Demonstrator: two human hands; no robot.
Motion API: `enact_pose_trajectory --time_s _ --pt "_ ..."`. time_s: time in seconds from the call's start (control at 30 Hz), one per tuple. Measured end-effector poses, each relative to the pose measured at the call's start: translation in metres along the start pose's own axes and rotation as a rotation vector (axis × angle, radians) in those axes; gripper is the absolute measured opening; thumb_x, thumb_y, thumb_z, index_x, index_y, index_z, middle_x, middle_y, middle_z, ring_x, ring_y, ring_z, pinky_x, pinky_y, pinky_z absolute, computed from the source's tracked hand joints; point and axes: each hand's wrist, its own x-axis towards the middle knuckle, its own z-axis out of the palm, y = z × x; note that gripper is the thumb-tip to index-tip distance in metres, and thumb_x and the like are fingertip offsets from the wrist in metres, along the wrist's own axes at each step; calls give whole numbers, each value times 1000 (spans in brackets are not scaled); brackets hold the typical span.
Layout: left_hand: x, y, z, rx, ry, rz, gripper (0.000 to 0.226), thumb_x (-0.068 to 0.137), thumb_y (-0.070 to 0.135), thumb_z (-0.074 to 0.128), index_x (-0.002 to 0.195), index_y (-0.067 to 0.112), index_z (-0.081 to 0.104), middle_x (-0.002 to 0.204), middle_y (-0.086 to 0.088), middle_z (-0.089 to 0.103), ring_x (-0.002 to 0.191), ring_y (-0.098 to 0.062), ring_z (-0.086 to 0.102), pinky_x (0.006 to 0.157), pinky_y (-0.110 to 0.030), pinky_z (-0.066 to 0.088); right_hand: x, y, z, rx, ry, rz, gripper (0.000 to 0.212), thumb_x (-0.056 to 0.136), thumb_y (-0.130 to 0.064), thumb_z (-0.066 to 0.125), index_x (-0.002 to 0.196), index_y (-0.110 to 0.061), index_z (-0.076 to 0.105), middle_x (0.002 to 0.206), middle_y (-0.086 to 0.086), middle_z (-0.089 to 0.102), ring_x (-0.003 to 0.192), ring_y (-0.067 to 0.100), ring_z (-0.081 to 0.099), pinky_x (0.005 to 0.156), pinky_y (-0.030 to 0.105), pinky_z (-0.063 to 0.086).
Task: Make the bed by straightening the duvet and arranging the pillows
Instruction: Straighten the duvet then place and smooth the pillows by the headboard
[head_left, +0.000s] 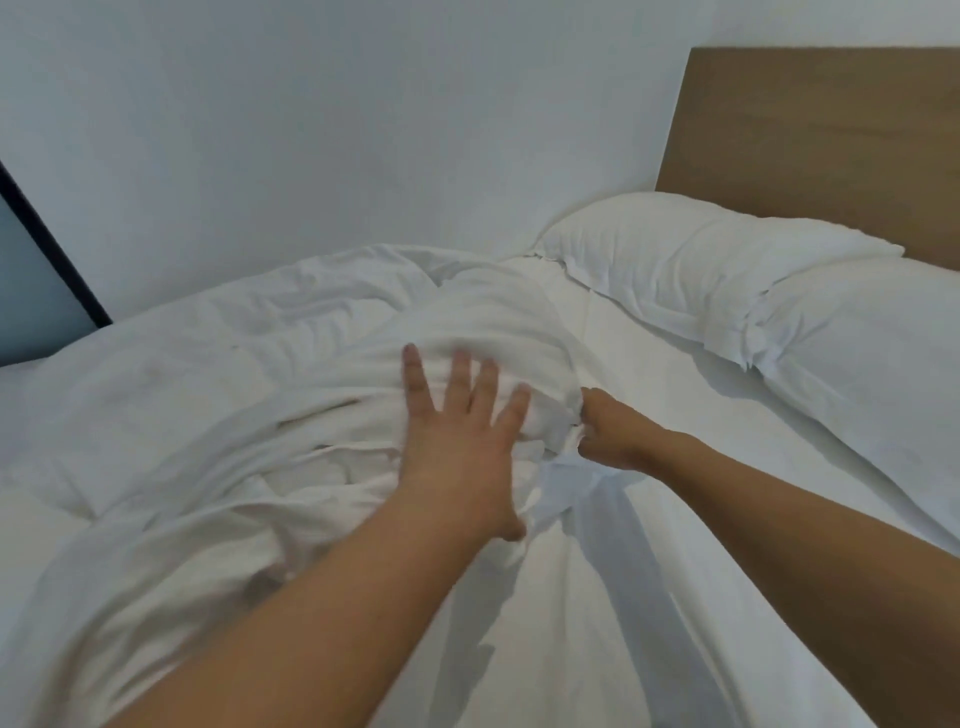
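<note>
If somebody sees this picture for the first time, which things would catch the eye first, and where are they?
The eye goes first to the two hands in the middle: the left hand lies spread flat on the bunched white duvet, and the right hand is closed on a fold of it. Next come the two white pillows at the upper right, lying against the brown wooden headboard.
</note>
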Motion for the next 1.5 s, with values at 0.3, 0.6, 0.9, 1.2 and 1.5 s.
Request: enact_pose_trajectory --time_s 0.3,0.6,0.9,1.2,1.5 --pt "32 -18 36 21 -22 -72 82 77 60 53 145 31 17 150 -4 19 134 -33 23 101 -60 26 7 45 -48 854 -80 507 79 72 -77 55 124 -18 57 121 0 54 111 24 52 90 39 40" --pt "23 24 24 87 -197 17 125 63 91 38 149 26 -25 160 -7 -19 145 -39 -18 93 -82 -7 36 48 -35 872 31 407 74 78 -42 75 136 -6 47 132 7 56 115 29 56 104 45 43" --pt "1 13 47 181 -51 -129 86 99 27 32 137 22 -45 153 -20 -31 138 -58 -13 95 -81 11 13 23 -21 911 -86 700 114 66 -71 70 150 -11 22 155 10 29 140 33 29 111 48 26" --pt "-10 -59 15 -91 44 -230 47 65 16 78 107 9 57 79 -13 57 53 -31 60 47 -32 39 -37 -79 -65 1234 -16 603 19 85 -23 59 97 -9 66 81 10 68 74 26 63 72 34 55" --pt "-69 -119 -225 -393 93 -316 47 81 41 57 118 22 35 106 -2 53 92 -25 63 64 -31 41 -160 -191 -338 1679 369 341 36 82 -18 59 113 0 66 110 14 70 95 31 69 81 36 56"
